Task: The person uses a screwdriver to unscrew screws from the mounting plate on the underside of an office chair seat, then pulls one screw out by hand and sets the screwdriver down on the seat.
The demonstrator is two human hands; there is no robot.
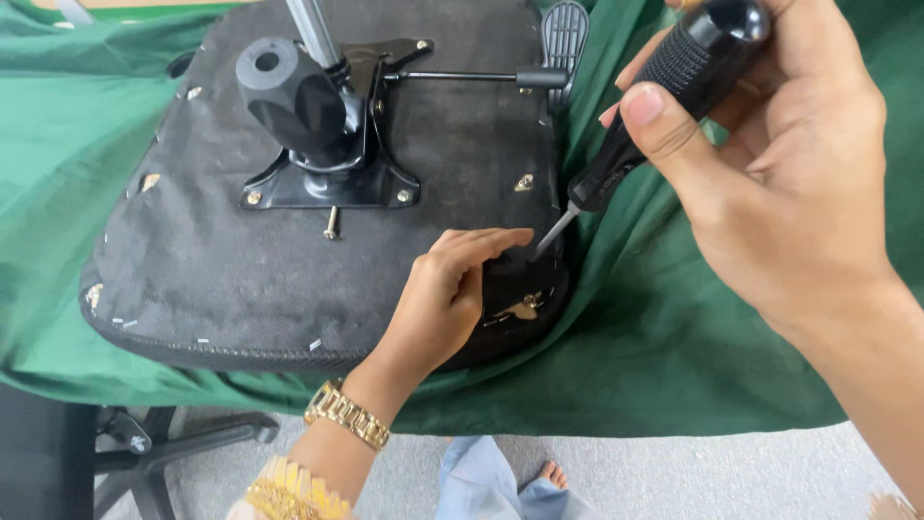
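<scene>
A black-handled screwdriver with a ribbed grip [674, 87] was clasped in the right hand [780, 183], thumb pressed along the handle, its steel tip angled down to a point just beyond the left fingertips. The left hand [443, 299] was laid flat, fingers pressed together, on the near right corner of an upturned black fabric-covered chair seat [221, 270], just above a brass-coloured bracket [520, 308]. A loose screw [331, 223] stood well to the left of that hand, beside the black metal mounting plate [327, 183]. A green cloth [654, 337] was spread beneath the seat.
</scene>
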